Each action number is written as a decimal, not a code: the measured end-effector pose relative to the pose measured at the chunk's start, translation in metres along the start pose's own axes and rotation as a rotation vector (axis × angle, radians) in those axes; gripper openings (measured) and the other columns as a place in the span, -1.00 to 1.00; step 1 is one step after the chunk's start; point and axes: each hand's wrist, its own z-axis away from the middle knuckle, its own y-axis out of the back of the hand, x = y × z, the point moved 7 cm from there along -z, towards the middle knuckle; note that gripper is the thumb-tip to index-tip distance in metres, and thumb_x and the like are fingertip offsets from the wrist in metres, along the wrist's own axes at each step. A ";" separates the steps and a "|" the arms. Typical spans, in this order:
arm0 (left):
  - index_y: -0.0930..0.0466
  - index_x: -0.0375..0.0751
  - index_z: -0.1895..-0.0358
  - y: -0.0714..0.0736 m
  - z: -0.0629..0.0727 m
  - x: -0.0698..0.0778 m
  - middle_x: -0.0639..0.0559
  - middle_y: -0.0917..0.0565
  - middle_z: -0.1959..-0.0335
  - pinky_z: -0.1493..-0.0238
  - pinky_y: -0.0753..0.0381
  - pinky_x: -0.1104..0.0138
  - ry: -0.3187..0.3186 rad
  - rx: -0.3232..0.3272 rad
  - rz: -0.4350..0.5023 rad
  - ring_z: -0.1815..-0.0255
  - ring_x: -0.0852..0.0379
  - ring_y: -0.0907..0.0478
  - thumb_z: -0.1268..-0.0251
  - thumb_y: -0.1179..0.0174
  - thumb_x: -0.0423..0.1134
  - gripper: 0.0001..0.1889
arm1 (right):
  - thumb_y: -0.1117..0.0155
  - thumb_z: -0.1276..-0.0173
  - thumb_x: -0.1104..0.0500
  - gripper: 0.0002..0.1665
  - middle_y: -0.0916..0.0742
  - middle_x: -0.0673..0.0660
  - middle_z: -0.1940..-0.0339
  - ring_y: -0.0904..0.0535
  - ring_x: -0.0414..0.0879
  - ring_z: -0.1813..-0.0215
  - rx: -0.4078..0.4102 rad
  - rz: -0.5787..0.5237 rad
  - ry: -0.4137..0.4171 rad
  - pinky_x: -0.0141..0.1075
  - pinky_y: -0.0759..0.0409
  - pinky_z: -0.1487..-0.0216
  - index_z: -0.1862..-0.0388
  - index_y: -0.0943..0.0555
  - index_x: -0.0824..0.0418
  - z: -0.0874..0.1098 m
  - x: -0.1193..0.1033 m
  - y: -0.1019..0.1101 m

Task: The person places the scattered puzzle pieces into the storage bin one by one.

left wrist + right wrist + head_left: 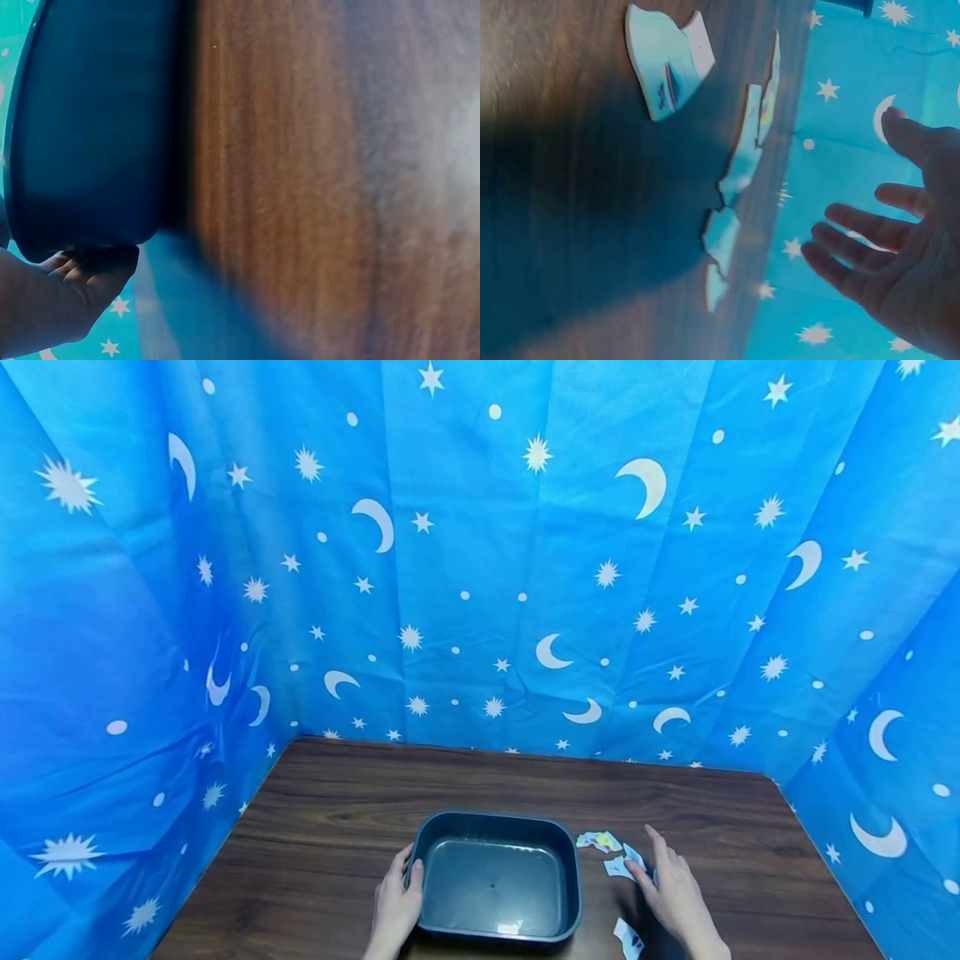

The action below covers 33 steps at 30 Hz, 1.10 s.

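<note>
A dark, rectangular plastic tub (491,935) with rounded corners stands on the table, nothing visible inside it. My left hand (397,902) grips its left side, thumb at the rim and fingers along the outer wall. In the left wrist view, the fingers of that hand (67,296) curl against the tub's wall (90,142). To the right, my right hand (678,893) hovers with its fingers spread, holding nothing. Flat, irregular puzzle pieces lie near it: a yellow-marked piece (598,841), pale blue pieces (618,867) and a separate piece (628,939) closer to me.
The dark wood-grain table (360,793) extends behind and to both sides of the tub. A blue curtain (480,568) with white moons and stars surrounds it at the back, left and right.
</note>
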 end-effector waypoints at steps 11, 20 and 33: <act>-0.31 -0.40 -0.23 -0.005 -0.004 -0.008 -0.39 -0.42 -0.16 -0.14 -0.29 -0.12 0.073 -0.013 0.040 -0.18 -0.33 -0.34 -0.48 0.19 -0.07 -0.52 | -0.35 -0.18 0.12 -0.32 -0.63 0.39 0.03 -0.58 0.19 0.03 0.038 -0.388 -0.146 -0.03 -0.53 0.07 -0.20 -0.36 0.40 -0.019 0.029 -0.017; -0.30 -0.39 -0.24 -0.005 -0.005 -0.011 -0.41 -0.42 -0.15 -0.11 -0.30 -0.14 0.081 -0.024 -0.015 -0.16 -0.35 -0.34 -0.49 0.21 -0.03 -0.49 | -0.37 -0.14 0.25 -0.45 -0.65 0.37 0.09 -0.60 0.08 0.12 0.020 -0.525 -0.209 -0.34 -0.54 0.20 -0.07 -0.47 0.49 -0.041 0.034 -0.035; -0.34 -0.37 -0.20 -0.007 0.000 -0.008 -0.38 -0.51 -0.06 -0.06 -0.37 -0.11 0.033 -0.008 -0.025 -0.08 -0.32 -0.43 -0.48 0.19 -0.04 -0.52 | -0.46 -0.03 0.23 -0.44 -0.66 0.34 0.14 -0.54 0.19 0.09 -0.033 -0.303 -0.206 0.05 -0.46 0.04 0.01 -0.54 0.46 -0.062 0.027 -0.054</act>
